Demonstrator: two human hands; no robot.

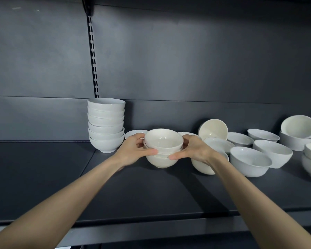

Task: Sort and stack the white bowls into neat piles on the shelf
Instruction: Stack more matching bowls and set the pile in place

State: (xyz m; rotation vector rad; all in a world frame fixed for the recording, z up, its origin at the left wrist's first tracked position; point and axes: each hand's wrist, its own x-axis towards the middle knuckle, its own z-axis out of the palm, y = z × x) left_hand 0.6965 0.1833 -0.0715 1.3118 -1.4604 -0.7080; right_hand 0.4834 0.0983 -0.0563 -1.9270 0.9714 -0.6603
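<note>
Both hands, left (133, 151) and right (196, 150), clasp a short pile (162, 150) of cream bowls standing mid-shelf (151, 194), just right of the tall stack (106, 124) by the back wall (loose bowls (250, 160) crowd the right end), so stacking seems underway; next, likely squaring it and adding another.

Shop: slotted gondola shelf (151, 194), stocked bowls (250, 162).

Left hand (133, 151) and right hand (196, 150) clasp a small bowl stack (162, 148) on the shelf (151, 191).
</note>
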